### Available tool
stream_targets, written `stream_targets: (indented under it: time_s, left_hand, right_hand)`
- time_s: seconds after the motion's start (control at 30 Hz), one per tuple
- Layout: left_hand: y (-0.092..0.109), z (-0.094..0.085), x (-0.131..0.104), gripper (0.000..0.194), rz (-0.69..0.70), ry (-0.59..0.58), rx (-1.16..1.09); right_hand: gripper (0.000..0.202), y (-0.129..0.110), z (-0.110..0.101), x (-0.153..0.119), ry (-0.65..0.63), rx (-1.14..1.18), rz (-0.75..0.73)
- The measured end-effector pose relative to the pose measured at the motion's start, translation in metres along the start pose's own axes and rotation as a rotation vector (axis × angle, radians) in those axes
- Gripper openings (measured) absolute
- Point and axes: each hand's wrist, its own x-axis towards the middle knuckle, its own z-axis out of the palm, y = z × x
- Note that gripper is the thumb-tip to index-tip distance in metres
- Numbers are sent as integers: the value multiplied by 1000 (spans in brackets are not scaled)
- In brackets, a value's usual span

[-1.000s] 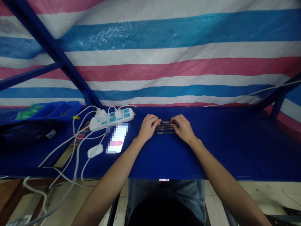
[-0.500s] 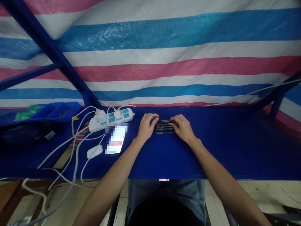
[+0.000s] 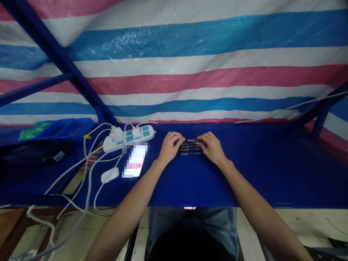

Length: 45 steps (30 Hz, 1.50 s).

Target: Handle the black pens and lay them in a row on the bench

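Several black pens [image 3: 190, 149] lie side by side on the blue table [image 3: 195, 181], pointing left to right. The farthest black pen [image 3: 191, 140] is gripped at both ends. My left hand [image 3: 171, 145] pinches its left end between thumb and fingers. On the other end, my right hand [image 3: 210, 146] is closed, its fingertips round the pen. The right fingers partly cover the right ends of the nearer pens.
Left of my hands are a white power strip [image 3: 129, 137] with plugs, a lit phone [image 3: 135, 161] and a white adapter [image 3: 110, 175] with loose cables. A blue bin [image 3: 67, 127] stands farther left. Striped sheeting [image 3: 190, 83] hangs behind the table.
The fingers of my left hand have moved slightly right and closed on the left end of the farthest pen. My right hand has barely moved.
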Motion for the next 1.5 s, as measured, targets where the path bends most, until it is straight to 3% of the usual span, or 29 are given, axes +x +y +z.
stream_targets:
  time_s: [0.3, 0.6, 1.23, 1.5]
  left_hand:
    - [1, -1, 0, 7, -9, 12, -24]
    - [-1, 0, -1, 35, -26, -80, 22]
    - [0, 1, -1, 3, 14, -31, -27]
    - [0, 1, -1, 32, -6, -137, -1]
  right_hand:
    - [19, 1, 3, 0, -21, 1, 13]
    - [13, -2, 2, 0, 4, 4, -17]
    - [10, 0, 2, -1, -18, -11, -2]
    - [6, -2, 1, 0, 48, -4, -52]
